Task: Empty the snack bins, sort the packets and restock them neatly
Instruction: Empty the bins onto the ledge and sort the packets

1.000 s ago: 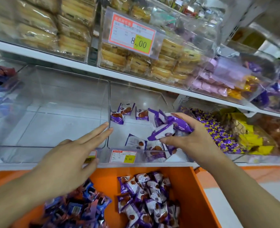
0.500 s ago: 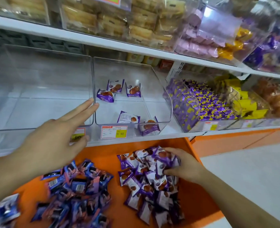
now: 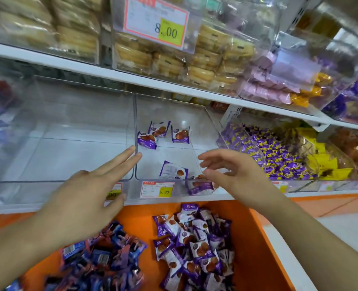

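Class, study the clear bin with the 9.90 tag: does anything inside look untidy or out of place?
Yes. The few purple packets left in the clear bin lie scattered at odd angles, one jammed against the front wall.

Above you, a price tag [image 3: 156,22] reading 8.00 hangs before stacked cakes [image 3: 169,59] on the white shelf [image 3: 68,66].

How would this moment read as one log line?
left hand: open, at bin divider | right hand: open, empty, over bin front | packets: few left inside
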A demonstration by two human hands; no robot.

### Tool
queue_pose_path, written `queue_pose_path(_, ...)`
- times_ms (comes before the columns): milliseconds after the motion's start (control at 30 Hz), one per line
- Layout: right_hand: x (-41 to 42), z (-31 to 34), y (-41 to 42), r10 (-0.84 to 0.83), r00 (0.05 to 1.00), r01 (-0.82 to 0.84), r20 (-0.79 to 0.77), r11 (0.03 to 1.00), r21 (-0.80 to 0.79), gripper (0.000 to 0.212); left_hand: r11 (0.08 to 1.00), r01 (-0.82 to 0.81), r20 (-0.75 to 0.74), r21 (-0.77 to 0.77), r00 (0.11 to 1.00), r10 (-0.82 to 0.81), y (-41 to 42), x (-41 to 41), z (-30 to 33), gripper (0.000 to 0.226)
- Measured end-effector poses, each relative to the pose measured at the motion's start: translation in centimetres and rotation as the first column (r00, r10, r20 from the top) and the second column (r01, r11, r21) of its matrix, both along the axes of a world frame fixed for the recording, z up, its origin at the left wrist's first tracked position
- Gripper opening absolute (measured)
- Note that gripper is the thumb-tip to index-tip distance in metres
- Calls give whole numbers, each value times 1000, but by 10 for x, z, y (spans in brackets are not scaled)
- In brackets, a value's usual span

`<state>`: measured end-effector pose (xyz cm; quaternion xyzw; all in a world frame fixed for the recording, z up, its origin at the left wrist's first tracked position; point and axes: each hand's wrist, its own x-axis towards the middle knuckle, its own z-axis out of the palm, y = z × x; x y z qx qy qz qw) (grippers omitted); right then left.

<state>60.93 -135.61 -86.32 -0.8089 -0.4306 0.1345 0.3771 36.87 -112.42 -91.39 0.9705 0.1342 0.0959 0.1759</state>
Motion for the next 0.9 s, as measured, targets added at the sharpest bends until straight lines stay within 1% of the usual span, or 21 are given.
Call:
queue_pose_path(33, 6, 7, 13, 11, 1000, -10, 24, 1000, -12, 31, 999, -31, -20, -27, 999, 31, -1, 0, -4, 96)
queue_pose_path(67, 14, 10, 26, 19, 998, -16, 59, 998, -56, 30, 999, -32, 3, -24, 999, 32, -6, 4, -8, 96)
queue_pose_path(100, 23, 11, 40, 30, 996, -19, 82, 992, -126, 29, 999, -43, 48, -14, 998, 43, -3, 6, -5, 95)
queue_pose_path(167, 37, 5, 66, 69, 995, -42, 76, 949, -311, 29, 997, -64, 21, -38, 998, 65, -4, 7, -3, 94)
queue_pose_path(233, 52, -11, 86, 109, 991, -59, 72, 863, -501, 30, 998, -40, 3, -51, 999, 40, -4, 8, -7, 93)
queue_pose_path(267, 57, -20, 92, 135, 987, -62, 83, 812, -580, 33, 998, -54, -2, -30, 999, 53, -4, 9, -7, 93)
queue_pose_path(333, 64, -33, 100, 194, 976, -71, 101, 720, -690, 39, 998, -61, 14, -9, 998, 61, -3, 9, -7, 94)
queue_pose_path(367, 66, -36, 102, 214, 971, -76, 103, 691, -719, 41, 998, -61, 24, -22, 998, 61, -3, 8, -10, 94)
queue_pose_path(400, 68, -38, 103, 222, 970, -85, 96, 683, -726, 41, 998, -51, 4, -31, 999, 51, -2, 7, -10, 93)
queue_pose_path(467, 69, -39, 105, 214, 975, -115, 52, 697, -708, 36, 999, -34, -30, -17, 999, 34, -2, 7, -10, 91)
queue_pose_path(600, 73, -44, 104, 269, 963, -192, 3, 694, -694, 25, 999, -44, -12, 18, 999, 45, 1, 9, -10, 92)
queue_pose_path(733, 76, -52, 102, 249, 968, -200, -25, 711, -674, 24, 998, -34, -34, 45, 999, 36, 0, 10, -10, 91)
queue_pose_path(900, 74, -46, 102, 206, 973, -220, -100, 724, -654, 24, 997, -48, -9, 53, 999, 48, 1, 11, -12, 93)
